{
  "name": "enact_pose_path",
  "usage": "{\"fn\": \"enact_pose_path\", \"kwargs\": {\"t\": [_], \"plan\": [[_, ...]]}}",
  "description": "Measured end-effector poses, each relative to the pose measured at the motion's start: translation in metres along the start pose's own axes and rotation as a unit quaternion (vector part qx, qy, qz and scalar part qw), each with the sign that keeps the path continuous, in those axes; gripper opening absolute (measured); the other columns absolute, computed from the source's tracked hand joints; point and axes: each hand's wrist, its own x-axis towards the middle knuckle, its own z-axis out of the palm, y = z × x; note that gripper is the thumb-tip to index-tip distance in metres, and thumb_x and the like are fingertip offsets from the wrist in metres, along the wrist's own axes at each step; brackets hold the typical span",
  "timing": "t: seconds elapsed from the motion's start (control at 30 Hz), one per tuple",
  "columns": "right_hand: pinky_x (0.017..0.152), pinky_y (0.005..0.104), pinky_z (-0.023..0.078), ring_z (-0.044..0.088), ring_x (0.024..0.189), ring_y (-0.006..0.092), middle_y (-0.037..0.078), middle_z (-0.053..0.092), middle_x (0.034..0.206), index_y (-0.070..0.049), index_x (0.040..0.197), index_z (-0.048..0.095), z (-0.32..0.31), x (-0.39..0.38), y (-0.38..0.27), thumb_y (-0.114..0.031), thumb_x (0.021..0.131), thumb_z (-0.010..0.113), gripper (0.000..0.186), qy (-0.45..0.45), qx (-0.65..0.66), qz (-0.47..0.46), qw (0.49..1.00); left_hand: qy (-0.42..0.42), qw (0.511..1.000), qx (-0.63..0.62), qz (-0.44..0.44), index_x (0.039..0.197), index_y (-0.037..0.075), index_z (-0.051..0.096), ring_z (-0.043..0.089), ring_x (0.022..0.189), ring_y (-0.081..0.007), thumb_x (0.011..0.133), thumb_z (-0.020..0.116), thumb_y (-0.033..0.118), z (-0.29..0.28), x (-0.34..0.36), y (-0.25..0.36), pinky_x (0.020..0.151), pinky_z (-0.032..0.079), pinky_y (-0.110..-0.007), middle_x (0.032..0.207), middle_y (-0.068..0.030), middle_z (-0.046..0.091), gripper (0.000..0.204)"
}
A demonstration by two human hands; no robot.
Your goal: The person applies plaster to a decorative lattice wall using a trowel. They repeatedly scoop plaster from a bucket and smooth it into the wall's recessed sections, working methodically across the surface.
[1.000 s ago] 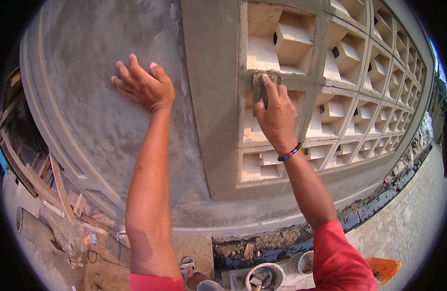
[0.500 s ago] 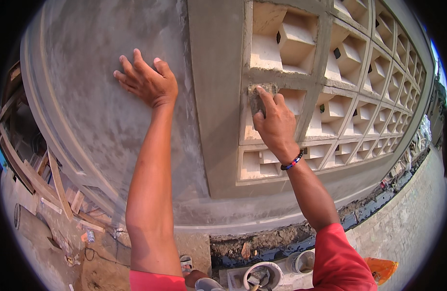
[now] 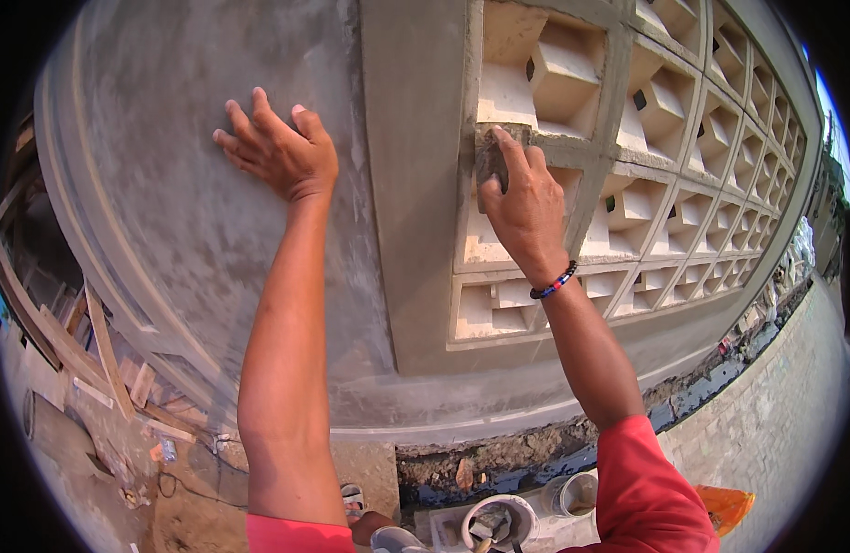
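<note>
My left hand (image 3: 282, 147) is open, fingers spread against the smooth grey plastered wall (image 3: 194, 83) at upper left. My right hand (image 3: 521, 207) grips a small flat, cement-smeared tool (image 3: 487, 161), pressed at the grey mortar band between two openings of a cream geometric breeze-block screen (image 3: 650, 111), near its left end. A plain grey vertical plaster strip (image 3: 411, 184) lies between my two hands. My fingers partly hide the tool.
Below are a bucket (image 3: 526, 516) with grey contents, another container (image 3: 572, 493), an orange plastic item (image 3: 724, 507), my sandalled foot (image 3: 356, 498) and a muddy trench (image 3: 471, 470) along the wall's base. Wooden planks (image 3: 102, 346) lie at left. A paved path (image 3: 766, 405) runs at right.
My right hand with the tool went down a little, then has moved back up toward the mortar band under the upper opening. My left hand stays spread on the wall, slightly higher than before.
</note>
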Motion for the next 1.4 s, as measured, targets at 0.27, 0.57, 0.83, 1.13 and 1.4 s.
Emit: {"fn": "enact_pose_path", "kwargs": {"t": [0.27, 0.57, 0.83, 1.13, 1.4], "plan": [[0.068, 0.0451, 0.053, 0.062, 0.075, 0.0315, 0.013, 0.054, 0.091, -0.01, 0.136, 0.053, -0.003, -0.037, 0.024, -0.006, 0.076, 0.063, 0.061, -0.027, 0.027, 0.002, 0.999, -0.01, 1.0, -0.004, -0.008, 0.145, 0.016, 0.039, 0.016, 0.142, -0.0571, 0.093, 0.051, 0.037, 0.003, -0.004, 0.0, 0.112, 0.019, -0.064, 0.156, -0.02, 0.028, 0.057], [0.073, 0.0459, 0.054, 0.064, 0.082, 0.0346, 0.014, 0.057, 0.094, -0.012, 0.134, 0.055, -0.008, -0.041, 0.049, -0.006, 0.076, 0.062, 0.059, -0.05, 0.022, 0.018, 0.998, -0.014, 1.0, 0.009, -0.005, 0.143, 0.014, 0.041, 0.02, 0.139, -0.0596, 0.092, 0.051, 0.034, 0.005, 0.001, 0.0, 0.111, 0.021, -0.066, 0.154, -0.0213, 0.03, 0.056], [0.073, 0.0466, 0.054, 0.064, 0.083, 0.0352, 0.014, 0.058, 0.095, -0.012, 0.135, 0.055, -0.009, -0.018, 0.069, -0.007, 0.076, 0.062, 0.059, 0.02, 0.023, 0.018, 0.999, -0.029, 0.999, 0.014, -0.016, 0.146, 0.015, 0.037, 0.017, 0.142, -0.0577, 0.093, 0.049, 0.035, 0.004, -0.001, 0.002, 0.112, 0.02, -0.064, 0.156, -0.0215, 0.027, 0.058], [0.073, 0.0474, 0.053, 0.063, 0.082, 0.0354, 0.015, 0.058, 0.094, -0.012, 0.135, 0.055, -0.019, -0.009, 0.079, -0.004, 0.076, 0.061, 0.06, 0.066, 0.075, 0.028, 0.995, -0.031, 0.999, 0.016, -0.018, 0.146, 0.016, 0.036, 0.017, 0.142, -0.0576, 0.092, 0.049, 0.034, 0.002, 0.0, 0.003, 0.111, 0.021, -0.065, 0.156, -0.0223, 0.027, 0.058], [0.072, 0.0489, 0.053, 0.064, 0.08, 0.0367, 0.016, 0.06, 0.096, -0.006, 0.133, 0.055, -0.032, -0.011, 0.081, -0.007, 0.077, 0.061, 0.057, 0.041, 0.074, 0.029, 0.996, -0.027, 0.999, 0.04, -0.025, 0.146, 0.015, 0.039, 0.02, 0.143, -0.0517, 0.095, 0.049, 0.034, 0.0, 0.001, 0.001, 0.113, 0.022, -0.06, 0.158, -0.0182, 0.027, 0.055]]}}
